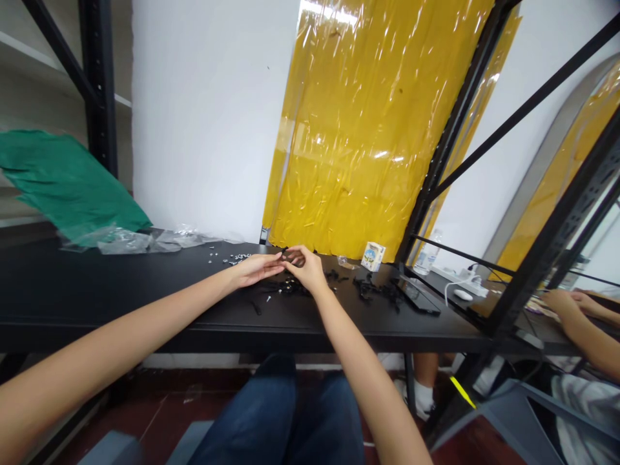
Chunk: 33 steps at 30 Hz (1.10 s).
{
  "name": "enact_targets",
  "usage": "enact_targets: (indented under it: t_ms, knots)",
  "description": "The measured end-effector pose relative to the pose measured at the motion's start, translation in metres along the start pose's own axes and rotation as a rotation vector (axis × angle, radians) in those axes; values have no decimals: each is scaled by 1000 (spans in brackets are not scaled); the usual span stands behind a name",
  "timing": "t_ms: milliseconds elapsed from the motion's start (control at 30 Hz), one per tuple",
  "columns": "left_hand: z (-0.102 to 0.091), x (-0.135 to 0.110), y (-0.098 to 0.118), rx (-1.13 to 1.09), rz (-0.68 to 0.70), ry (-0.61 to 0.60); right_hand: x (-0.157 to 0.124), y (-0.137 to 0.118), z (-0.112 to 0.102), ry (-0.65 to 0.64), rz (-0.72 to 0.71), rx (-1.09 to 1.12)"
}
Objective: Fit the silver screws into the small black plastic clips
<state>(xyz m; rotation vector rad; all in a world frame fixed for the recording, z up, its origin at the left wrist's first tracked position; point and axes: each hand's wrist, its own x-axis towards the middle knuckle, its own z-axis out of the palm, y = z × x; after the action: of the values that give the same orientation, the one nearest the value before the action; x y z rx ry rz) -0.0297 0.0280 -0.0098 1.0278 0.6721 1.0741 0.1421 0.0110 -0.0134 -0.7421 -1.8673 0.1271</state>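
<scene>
My left hand (256, 269) and my right hand (304, 267) meet above the middle of a black table (145, 303), both fingers closed on a small black part (293, 258). Much of that part is hidden by my fingers, so its exact shape cannot be told. Just below my hands lies a loose heap of black plastic pieces (293, 287). A second heap of black pieces (372, 290) sits to the right of my right hand. Small metal screws and nuts (235, 259) are scattered to the left of my left hand.
A clear plastic bag (145, 243) lies at the table's back left, below a green sheet (68, 181). A small white carton (373, 256) and a dark tablet or phone (417, 297) stand right. Black shelving uprights frame the right side, where a co-worker's hand (564, 303) rests.
</scene>
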Motion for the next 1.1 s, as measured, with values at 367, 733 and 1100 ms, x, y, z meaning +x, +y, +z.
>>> enact_targets:
  t_ms: [367, 733, 1100]
  knots:
    - [3, -5, 1, 43, 5, -11, 0, 0, -1, -1, -16, -117]
    - [7, -9, 4, 32, 16, 13, 1, -1, -2, 42, 27, -166]
    - [5, -8, 4, 28, 22, 23, 1, 0, -1, 37, 30, -170]
